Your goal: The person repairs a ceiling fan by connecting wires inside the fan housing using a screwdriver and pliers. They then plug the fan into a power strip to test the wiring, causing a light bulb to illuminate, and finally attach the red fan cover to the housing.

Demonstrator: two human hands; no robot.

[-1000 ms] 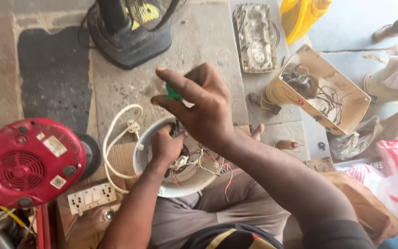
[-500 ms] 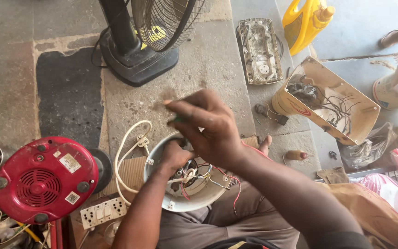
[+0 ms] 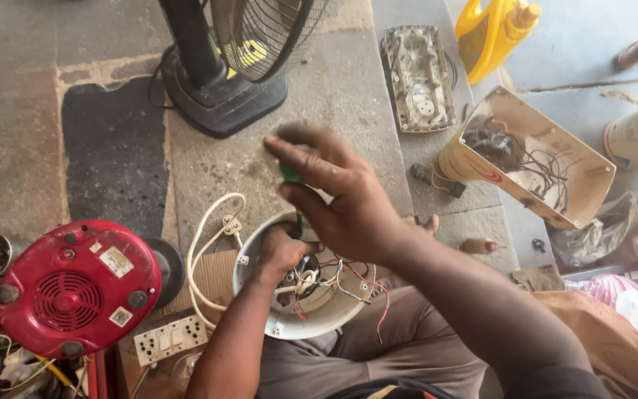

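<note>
Head view, looking down: black pedestal fan (image 3: 223, 66) stands beyond a white round housing (image 3: 289, 321) on the person's lap; red motor base (image 3: 75, 288) lies left of the housing; right hand (image 3: 341, 199) above it, fingers pinching a green-handled screwdriver (image 3: 291, 177); left hand (image 3: 282, 251) curled inside the housing's rim among coloured wires (image 3: 334, 281).

The right hand (image 3: 345, 203) hovers with fingers curled in a closed grip, forearm running down to the right. The left hand (image 3: 280, 250) sits below it, fingers bent.
</note>
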